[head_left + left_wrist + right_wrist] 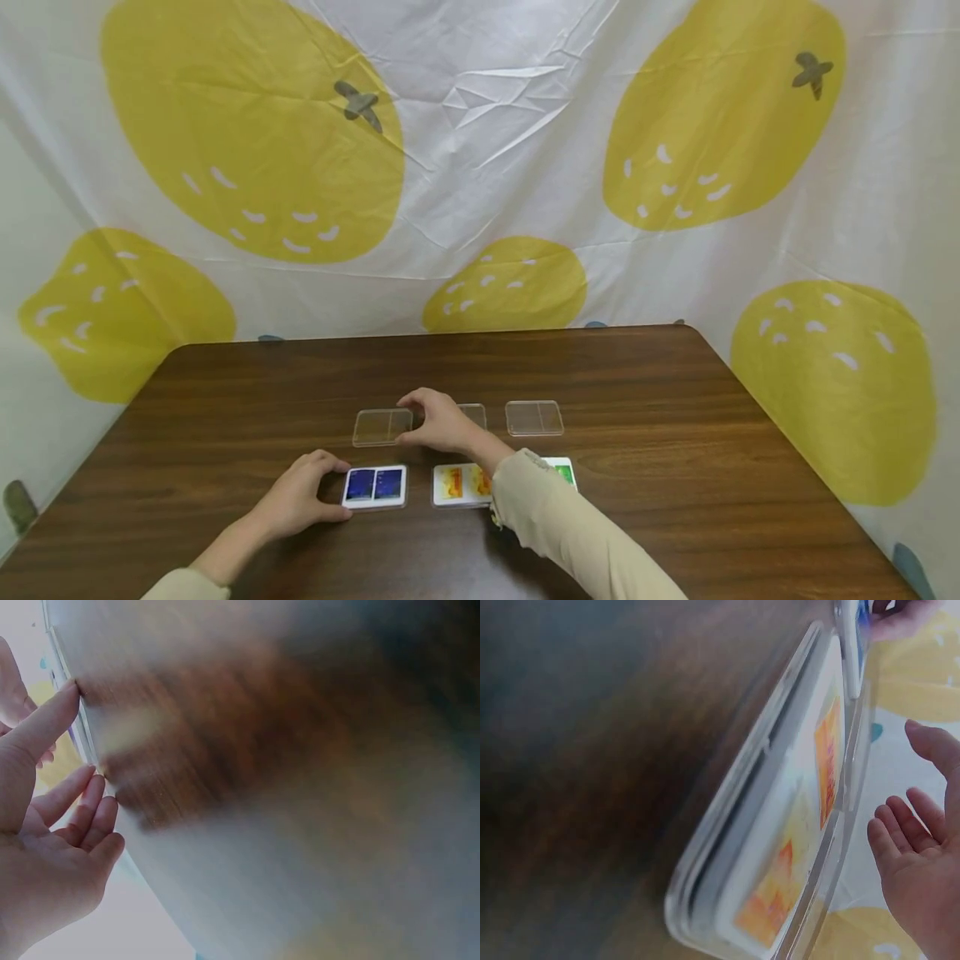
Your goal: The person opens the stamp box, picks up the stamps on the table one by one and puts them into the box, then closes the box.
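Note:
My left hand (296,493) rests at the left end of a flat clear case with two dark blue pictures (374,485), its thumb and fingers on opposite edges. Farther back, my right hand (441,427) is at the right end of a clear rectangular lid (372,427), with thumb and fingers spread apart. Against the curtain in the right wrist view, nothing shows between the right fingers (904,825) and thumb. A case with orange pictures (452,485) lies below the right forearm. The sleeve partly covers a case with a green picture (562,472).
Two more clear lids stand in the back row: one partly behind the right hand (474,414), and a right-hand lid (534,418). All lie on a brown wood-grain table (660,467). A white curtain with yellow lemons (510,287) hangs behind it.

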`<state>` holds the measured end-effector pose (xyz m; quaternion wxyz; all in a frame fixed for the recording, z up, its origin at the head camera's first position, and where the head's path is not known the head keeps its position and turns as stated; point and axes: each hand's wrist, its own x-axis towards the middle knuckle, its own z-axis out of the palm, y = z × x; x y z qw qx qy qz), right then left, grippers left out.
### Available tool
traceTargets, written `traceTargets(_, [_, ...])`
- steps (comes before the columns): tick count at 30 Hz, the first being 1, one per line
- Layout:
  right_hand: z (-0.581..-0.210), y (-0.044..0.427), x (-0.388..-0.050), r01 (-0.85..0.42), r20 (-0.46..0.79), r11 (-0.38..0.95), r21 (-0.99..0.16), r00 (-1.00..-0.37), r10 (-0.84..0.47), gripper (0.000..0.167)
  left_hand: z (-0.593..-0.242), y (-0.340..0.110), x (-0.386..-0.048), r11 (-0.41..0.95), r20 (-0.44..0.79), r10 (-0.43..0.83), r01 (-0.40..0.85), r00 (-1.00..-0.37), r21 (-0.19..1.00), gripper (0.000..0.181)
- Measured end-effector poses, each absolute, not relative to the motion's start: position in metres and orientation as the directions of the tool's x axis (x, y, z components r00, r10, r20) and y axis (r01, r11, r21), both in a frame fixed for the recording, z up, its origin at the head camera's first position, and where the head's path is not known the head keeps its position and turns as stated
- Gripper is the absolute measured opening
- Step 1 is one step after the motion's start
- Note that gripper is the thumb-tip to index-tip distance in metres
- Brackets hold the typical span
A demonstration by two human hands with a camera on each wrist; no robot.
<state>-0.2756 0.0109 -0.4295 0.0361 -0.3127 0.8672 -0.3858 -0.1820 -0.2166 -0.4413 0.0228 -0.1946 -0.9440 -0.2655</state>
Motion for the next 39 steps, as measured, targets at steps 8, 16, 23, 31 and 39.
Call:
traceTargets(8, [-0.432, 0.006, -0.283, -0.541, 0.168, 0.565, -0.622, -0.798, -0.579, 0.062, -0.443, -0.218, -0.182, 0.779, 0.149, 0.357, 0.382, -0.922, 0.497, 0.051])
traceTargets(16, [-0.432, -0.001, -0.287, -0.595, 0.139, 0.647, -0.477, -0.778, -0.612, 0.062, -0.442, -0.219, -0.181, 0.775, 0.153, 0.359, 0.386, -0.921, 0.501, 0.051])
traceTargets(23, [-0.433, -0.003, -0.291, -0.641, 0.123, 0.674, -0.367, -0.752, -0.648, 0.058, -0.442, -0.219, -0.181, 0.776, 0.154, 0.362, 0.389, -0.919, 0.496, 0.051])
traceTargets(31, [-0.433, 0.000, -0.293, -0.654, 0.155, 0.670, -0.351, -0.746, -0.647, 0.050, -0.440, -0.218, -0.180, 0.780, 0.158, 0.360, 0.390, -0.919, 0.490, 0.052])
traceTargets(39, [-0.432, 0.011, -0.288, -0.571, 0.179, 0.583, -0.578, -0.786, -0.592, 0.051, -0.440, -0.218, -0.180, 0.784, 0.148, 0.358, 0.383, -0.922, 0.489, 0.052])
